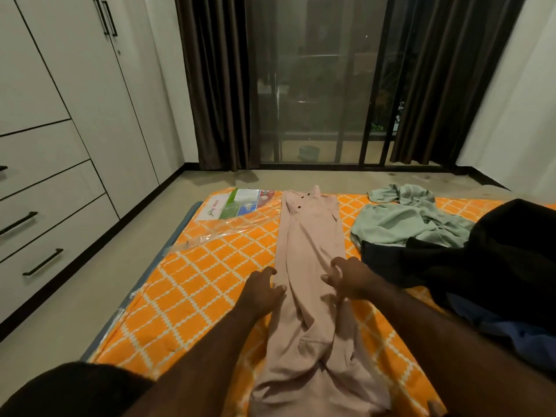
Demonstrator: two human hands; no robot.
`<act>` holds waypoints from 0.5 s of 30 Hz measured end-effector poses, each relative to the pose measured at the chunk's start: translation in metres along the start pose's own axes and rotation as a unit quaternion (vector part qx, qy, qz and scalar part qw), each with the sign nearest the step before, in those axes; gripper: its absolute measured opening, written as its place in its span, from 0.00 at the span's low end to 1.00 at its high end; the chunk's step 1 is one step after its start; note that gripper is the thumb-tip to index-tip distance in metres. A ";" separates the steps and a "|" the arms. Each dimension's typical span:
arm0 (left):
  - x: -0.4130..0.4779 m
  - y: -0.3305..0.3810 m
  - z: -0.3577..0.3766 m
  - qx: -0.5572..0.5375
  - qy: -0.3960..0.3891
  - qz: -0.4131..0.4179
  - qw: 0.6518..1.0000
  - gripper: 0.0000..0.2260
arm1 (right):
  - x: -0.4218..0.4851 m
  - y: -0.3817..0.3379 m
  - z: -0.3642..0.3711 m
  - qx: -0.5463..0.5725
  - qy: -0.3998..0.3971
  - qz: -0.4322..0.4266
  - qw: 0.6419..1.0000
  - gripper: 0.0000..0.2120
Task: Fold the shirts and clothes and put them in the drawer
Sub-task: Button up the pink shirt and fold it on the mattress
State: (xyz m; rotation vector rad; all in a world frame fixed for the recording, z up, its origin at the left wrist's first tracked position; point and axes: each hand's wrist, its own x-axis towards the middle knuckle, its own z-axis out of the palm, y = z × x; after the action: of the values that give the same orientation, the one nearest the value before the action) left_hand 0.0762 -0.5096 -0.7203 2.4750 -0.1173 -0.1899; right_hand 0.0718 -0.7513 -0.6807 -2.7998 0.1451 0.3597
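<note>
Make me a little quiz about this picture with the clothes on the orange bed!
1. True or false: the pink shirt lies in a long narrow strip on the orange mattress.
2. Which garment lies beyond the dark clothes, to the right of the pink one? A) a green one B) a red one C) a yellow one
3. Fill in: the left hand and right hand are on the two ____ of the pink shirt.

Key: 1 true. 2 A, the green garment. 3 sides.
</note>
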 end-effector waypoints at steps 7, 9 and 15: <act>0.103 0.007 0.020 0.071 0.037 0.039 0.996 0.22 | 0.101 0.000 0.022 -0.058 0.048 -0.060 0.995 0.31; 0.140 0.012 0.028 0.075 0.059 0.030 0.995 0.22 | 0.139 0.004 0.031 -0.007 0.058 -0.058 0.997 0.35; 0.269 0.047 0.027 -0.056 0.063 -0.038 0.996 0.32 | 0.242 0.011 0.016 0.163 0.147 0.046 0.975 0.32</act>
State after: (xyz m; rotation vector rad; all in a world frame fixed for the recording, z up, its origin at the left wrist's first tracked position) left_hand 0.3351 -0.5981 -0.7413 2.3731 0.0395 -0.0690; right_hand 0.2992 -0.7711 -0.7619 -2.5076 0.3675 -0.0595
